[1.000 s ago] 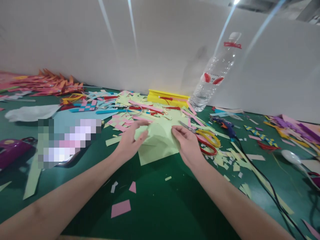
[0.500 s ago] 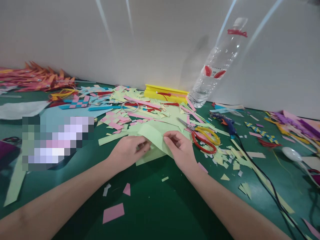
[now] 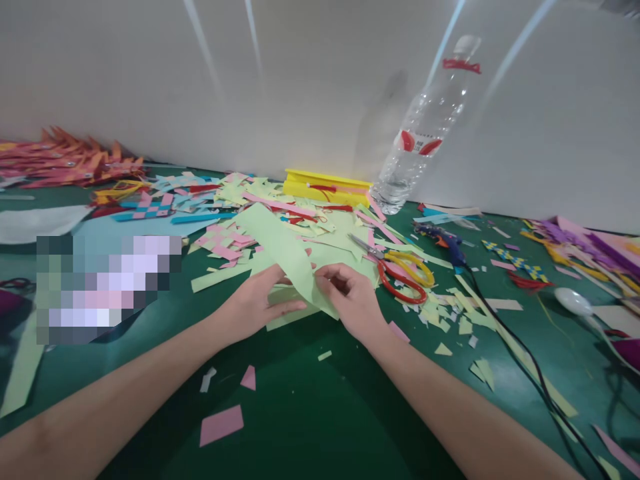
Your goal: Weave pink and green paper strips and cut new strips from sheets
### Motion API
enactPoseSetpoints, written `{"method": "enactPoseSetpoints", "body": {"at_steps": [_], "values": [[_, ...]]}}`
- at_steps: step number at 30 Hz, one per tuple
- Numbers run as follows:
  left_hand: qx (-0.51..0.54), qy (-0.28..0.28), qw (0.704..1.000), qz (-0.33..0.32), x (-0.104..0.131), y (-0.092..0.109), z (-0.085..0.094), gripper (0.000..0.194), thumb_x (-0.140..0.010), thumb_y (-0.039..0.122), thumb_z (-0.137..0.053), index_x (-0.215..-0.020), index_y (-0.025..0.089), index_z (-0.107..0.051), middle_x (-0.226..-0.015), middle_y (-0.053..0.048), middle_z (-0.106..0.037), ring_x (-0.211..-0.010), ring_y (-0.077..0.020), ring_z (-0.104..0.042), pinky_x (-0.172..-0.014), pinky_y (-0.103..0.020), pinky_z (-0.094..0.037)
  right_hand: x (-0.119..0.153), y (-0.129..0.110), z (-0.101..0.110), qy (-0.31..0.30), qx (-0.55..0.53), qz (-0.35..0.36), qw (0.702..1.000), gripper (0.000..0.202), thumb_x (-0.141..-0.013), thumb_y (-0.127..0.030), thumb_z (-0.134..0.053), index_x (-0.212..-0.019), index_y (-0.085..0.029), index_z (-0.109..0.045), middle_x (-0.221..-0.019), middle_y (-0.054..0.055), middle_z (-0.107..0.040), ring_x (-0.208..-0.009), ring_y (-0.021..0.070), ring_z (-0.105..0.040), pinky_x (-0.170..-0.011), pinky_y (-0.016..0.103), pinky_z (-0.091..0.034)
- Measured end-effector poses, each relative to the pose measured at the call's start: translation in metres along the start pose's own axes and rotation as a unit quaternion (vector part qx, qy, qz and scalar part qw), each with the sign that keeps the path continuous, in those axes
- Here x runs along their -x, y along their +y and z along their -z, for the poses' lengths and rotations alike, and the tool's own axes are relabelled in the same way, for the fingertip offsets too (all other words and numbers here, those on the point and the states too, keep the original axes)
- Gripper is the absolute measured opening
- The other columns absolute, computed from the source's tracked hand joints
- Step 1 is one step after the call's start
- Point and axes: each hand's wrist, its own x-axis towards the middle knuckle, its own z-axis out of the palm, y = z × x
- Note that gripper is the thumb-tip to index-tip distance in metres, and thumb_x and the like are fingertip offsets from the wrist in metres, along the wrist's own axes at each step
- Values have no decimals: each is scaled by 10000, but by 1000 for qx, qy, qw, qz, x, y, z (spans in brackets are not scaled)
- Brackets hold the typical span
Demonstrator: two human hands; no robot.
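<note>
A light green paper sheet is folded over on the green table, its raised flap tilting up toward the far left. My left hand presses on the sheet's lower layer with thumb and fingers around its edge. My right hand pinches the fold's near right corner. Both hands meet at the paper in the middle of the view. Red-and-yellow scissors lie just right of my right hand.
Coloured paper strips and scraps cover the table behind. A yellow box and a clear plastic bottle stand by the white wall. A glue gun with a black cable lies right. Pink scraps lie near.
The green sheet went from lying nearly flat to folded over, its flap now lifted toward the far left. Both hands drew nearer each other and toward me.
</note>
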Motion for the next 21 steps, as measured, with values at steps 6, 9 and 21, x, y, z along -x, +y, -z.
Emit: {"method": "enactPoseSetpoints", "body": {"at_steps": [6, 9, 21], "values": [[29, 7, 999, -19, -3, 6, 4, 490, -829, 438, -609, -1279, 259, -533, -1224, -53, -646, -1187, -272, -550, -1000, -410, -441, 4, -4, 0, -30, 32, 28, 999, 145, -839, -333, -549, -829, -216, -634, -811, 15, -664, -640, 130, -519, -586, 271, -432], [34, 20, 999, -14, -3, 8, 5, 454, -825, 390, -618, -1255, 266, -543, -1234, -51, -635, -1202, -270, -532, -1009, -406, -430, 5, -6, 0, -35, 50, 43, 997, 140, -851, -314, -529, -850, -223, -636, -810, 13, -667, -650, 135, -529, -605, 279, -440], [47, 66, 995, 66, 0, 9, 7, 317, -930, 404, -389, -1111, 211, -565, -636, 9, -576, -553, -180, -595, -542, -288, -491, 6, -11, 1, -36, 39, 8, 999, 177, -837, -373, -573, -940, -240, -624, -933, 27, -663, -668, 132, -556, -603, 282, -479]]}}
